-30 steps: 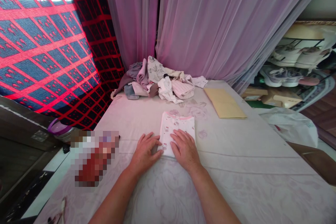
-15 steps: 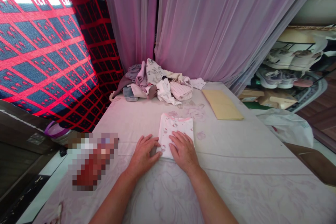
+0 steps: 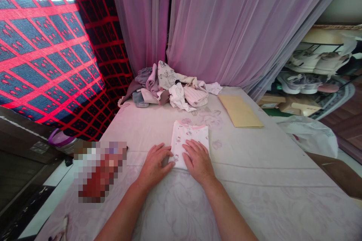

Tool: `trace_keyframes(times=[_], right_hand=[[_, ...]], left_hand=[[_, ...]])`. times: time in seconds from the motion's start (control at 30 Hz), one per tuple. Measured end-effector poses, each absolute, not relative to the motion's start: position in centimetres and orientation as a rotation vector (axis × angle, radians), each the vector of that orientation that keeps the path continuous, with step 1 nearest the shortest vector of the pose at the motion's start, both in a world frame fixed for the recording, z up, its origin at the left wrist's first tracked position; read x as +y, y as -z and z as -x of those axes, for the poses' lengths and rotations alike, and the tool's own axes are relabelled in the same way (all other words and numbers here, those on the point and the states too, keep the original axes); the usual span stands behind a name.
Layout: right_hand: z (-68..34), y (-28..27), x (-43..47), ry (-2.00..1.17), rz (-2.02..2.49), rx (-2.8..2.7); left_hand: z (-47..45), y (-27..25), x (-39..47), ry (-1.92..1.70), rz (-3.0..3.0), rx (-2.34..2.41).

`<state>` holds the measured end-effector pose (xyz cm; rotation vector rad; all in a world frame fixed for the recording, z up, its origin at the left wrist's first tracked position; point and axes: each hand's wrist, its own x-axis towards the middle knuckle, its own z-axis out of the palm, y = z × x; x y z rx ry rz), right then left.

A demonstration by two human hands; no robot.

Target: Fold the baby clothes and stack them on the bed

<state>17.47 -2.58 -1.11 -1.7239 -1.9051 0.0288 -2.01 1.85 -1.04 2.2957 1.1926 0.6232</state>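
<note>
A white shirt (image 3: 181,139) with small cartoon prints and a pink neckline lies folded into a rectangle on the bed. My left hand (image 3: 156,163) rests at its left edge, fingers spread, with the fingertips and thumb touching the cloth. Flat on the right part of the shirt lies my right hand (image 3: 198,161), its fingers stretched out. That hand hides the shirt's lower right portion. Neither hand grips anything.
Crumpled clothes (image 3: 175,88) are heaped at the bed's far side before a purple curtain (image 3: 220,26). A tan folder-like sheet (image 3: 240,111) lies to the right. A blurred-out item (image 3: 102,173) sits left. Shoes (image 3: 299,83) stand on a rack at right.
Both hands stay on the folded shirt in nearly the same pose. The whole view has shifted very slightly; nothing else has visibly moved.
</note>
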Motion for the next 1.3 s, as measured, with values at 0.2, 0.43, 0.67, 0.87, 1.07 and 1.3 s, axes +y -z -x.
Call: trace_keyframes(times=[0.2, 0.43, 0.67, 0.87, 1.07, 1.3], right_hand=[[-17.5, 1.1, -2.6, -0.03, 1.73, -1.901], [-17.5, 0.9, -2.6, -0.035, 1.739, -1.901], [-18.1, 0.6, -3.5, -0.155, 1.683, -2.07], [-18.3, 0.1, -4.5, -0.072, 1.684, -2.204], [-18.3, 0.5, -4.8, 0.218, 1.478, -2.316], [-20.0, -3.0, -2.3, 0.14, 1.735, -2.025]], left_hand=[[2.1, 1.3, 1.9, -0.62, -2.317, 1.185], [2.1, 1.2, 1.9, -0.608, -2.312, 1.184], [2.2, 1.1, 1.9, -0.619, -2.306, 1.166], [2.2, 1.5, 2.1, -0.643, -2.302, 1.163], [2.2, 2.5, 2.4, -0.732, -2.28, 1.143], [2.4, 2.7, 2.5, -0.811, -2.184, 1.163]])
